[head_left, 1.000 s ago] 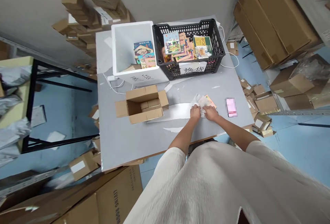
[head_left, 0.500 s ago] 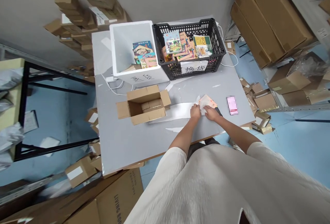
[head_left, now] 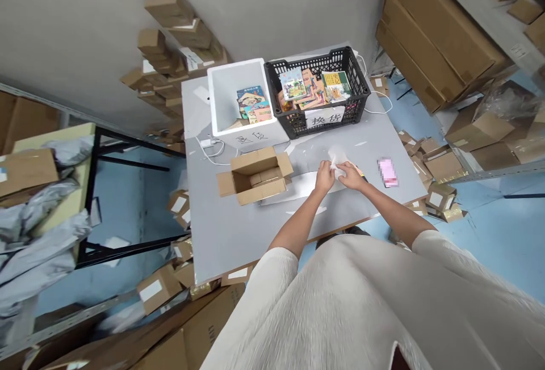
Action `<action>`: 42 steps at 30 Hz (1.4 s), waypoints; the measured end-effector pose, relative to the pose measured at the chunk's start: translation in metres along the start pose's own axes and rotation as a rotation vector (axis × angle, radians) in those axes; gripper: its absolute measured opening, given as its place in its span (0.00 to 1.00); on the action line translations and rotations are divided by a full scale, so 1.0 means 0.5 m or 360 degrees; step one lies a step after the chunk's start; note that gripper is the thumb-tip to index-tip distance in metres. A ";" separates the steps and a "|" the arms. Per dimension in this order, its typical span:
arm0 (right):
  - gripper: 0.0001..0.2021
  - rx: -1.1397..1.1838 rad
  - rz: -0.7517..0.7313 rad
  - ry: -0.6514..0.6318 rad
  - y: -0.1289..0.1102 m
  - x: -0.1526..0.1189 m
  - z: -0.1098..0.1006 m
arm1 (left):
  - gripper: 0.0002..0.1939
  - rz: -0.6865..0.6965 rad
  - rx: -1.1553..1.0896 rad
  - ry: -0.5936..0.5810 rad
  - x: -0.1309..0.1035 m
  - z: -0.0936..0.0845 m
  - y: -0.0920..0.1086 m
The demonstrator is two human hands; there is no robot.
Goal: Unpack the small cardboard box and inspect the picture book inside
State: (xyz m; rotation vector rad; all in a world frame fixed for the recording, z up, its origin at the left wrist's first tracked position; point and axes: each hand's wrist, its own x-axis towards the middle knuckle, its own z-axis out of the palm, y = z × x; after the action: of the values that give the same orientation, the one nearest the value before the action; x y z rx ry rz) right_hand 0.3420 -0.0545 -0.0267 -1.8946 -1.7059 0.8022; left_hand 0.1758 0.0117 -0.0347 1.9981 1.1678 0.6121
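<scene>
My left hand (head_left: 325,176) and my right hand (head_left: 351,175) are both closed on a thin clear plastic wrapper (head_left: 338,157) just above the grey table (head_left: 221,228). A small book with an orange cover (head_left: 359,171) peeks out under my right hand. An open cardboard box (head_left: 254,175) sits to the left of my hands. A pink phone (head_left: 387,171) lies to the right of them. Flat white paper (head_left: 298,185) lies on the table under my left wrist.
At the table's far edge stand a white foam box (head_left: 225,126) and a black plastic crate (head_left: 317,123), both holding books. Small cardboard boxes litter the blue floor (head_left: 489,234) and pile against the wall. Large cartons (head_left: 434,46) fill shelves at right.
The wrapper has come up off the small book, which is now mostly hidden under my right hand. The camera has swung, so the table sits further right and smaller.
</scene>
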 end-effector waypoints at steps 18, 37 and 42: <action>0.13 0.0456 -0.0448 0.0117 -0.282 0.177 0.045 | 0.21 0.0119 0.0211 0.0424 -0.070 -0.322 0.017; 0.24 0.0154 -0.0377 -0.0323 -0.410 0.230 0.283 | 0.12 -0.0622 0.0452 0.0265 -0.143 -0.455 -0.206; 0.19 -0.0070 -0.0395 -0.0424 -0.395 0.227 0.288 | 0.13 -0.0542 0.0719 0.0229 -0.148 -0.457 -0.227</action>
State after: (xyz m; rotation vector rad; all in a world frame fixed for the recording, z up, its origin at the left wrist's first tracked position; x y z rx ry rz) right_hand 0.1070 0.0760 -0.0085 -1.6155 -2.0852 0.9566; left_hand -0.0799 0.0633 0.0153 2.0646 1.8161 0.3403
